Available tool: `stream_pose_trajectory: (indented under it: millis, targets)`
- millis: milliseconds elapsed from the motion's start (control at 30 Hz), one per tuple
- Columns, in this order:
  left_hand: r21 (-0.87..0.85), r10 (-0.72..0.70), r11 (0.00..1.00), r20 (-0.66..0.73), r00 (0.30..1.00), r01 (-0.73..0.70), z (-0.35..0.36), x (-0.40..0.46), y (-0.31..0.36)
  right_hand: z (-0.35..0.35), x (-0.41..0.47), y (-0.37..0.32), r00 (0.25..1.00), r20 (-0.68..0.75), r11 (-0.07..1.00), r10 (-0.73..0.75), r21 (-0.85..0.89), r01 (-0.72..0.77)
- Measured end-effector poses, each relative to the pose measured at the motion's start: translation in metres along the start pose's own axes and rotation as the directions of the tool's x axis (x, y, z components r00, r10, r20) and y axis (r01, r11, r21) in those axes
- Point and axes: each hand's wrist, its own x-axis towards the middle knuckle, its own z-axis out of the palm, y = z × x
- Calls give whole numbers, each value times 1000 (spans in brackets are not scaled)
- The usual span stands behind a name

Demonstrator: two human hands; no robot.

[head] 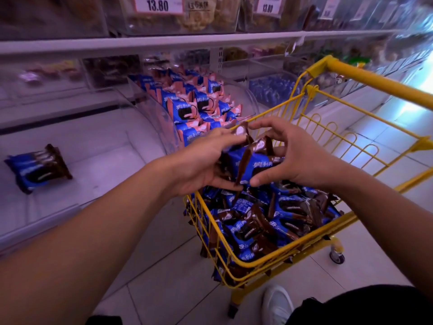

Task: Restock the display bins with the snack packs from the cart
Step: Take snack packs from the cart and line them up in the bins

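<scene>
Cart point(290, 252), yellow wire, sits below our hands, heaped with blue-and-brown snack packs point(255, 231). Left hand point(201, 163) and right hand point(297, 158) together clasp a bunch of packs point(248, 163). Price tags point(158, 5) beyond read 13.80.

A shop aisle: clear display bins point(150, 106) of wrapped snacks on shelving, price tags point(158, 4) reading 13.80, a yellow wire cart point(332, 64), and blurred, probably similar bins beyond

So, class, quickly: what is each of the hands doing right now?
Left hand: closed on the bunch of snack packs, from the left.
Right hand: closed on the same bunch, from the right.
</scene>
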Motion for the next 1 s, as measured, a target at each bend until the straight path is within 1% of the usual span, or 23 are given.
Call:
stream_pose_trajectory:
  millis: [67,167,200,300,367,433,500,567,600,667,733,800,867,900,933,967,1000]
  targets:
    - [42,2,999,1,1000,-2,2,0,-2,1,-1,-4,1000,18,988,-11,-154,14]
    - [130,12,991,30,999,-16,3,-2,-3,4,0,-9,998,33,920,-55,-386,64]
    - [166,16,986,59,998,-25,2,-5,-2,6,0,-11,997,48,906,-65,-416,79]
    - [276,23,960,118,993,-55,-3,-11,-1,11,1,-15,995,50,905,-86,-413,99]
    - [258,34,964,110,993,-61,-7,-13,-1,14,2,-18,995,7,911,-103,-402,97]
    - [157,34,986,94,995,-49,-10,-16,1,15,4,-21,994,-30,939,-108,-332,92]
    - [104,44,993,65,997,-51,-15,-22,5,16,6,-24,995,-13,973,-97,-209,92]
    - [119,88,989,35,996,-91,-21,-32,9,18,7,-28,996,54,997,-70,12,70]
    - [128,121,984,17,993,-122,-26,-40,11,23,8,-31,994,88,987,-64,153,49]
    - [130,173,976,6,985,-172,-32,-54,13,34,10,-36,991,116,942,-71,334,28]
    - [146,231,963,-13,973,-227,-44,-73,15,50,16,-47,986,126,912,-110,407,50]
    - [248,302,929,-73,950,-276,-61,-96,22,67,23,-63,982,125,867,-140,495,61]
    - [408,392,866,-200,898,-288,-86,-124,31,86,34,-80,978,166,796,-129,605,3]
    - [497,467,817,-271,842,-293,-103,-139,35,96,42,-89,972,201,764,-125,644,-35]
    - [600,564,744,-327,758,-295,-123,-156,38,108,53,-99,965,234,741,-123,668,-67]
    - [704,660,654,-353,663,-276,-144,-174,40,120,67,-110,956,267,734,-123,673,-93]
    - [780,725,577,-352,592,-241,-167,-191,39,133,82,-120,947,299,747,-117,655,-115]
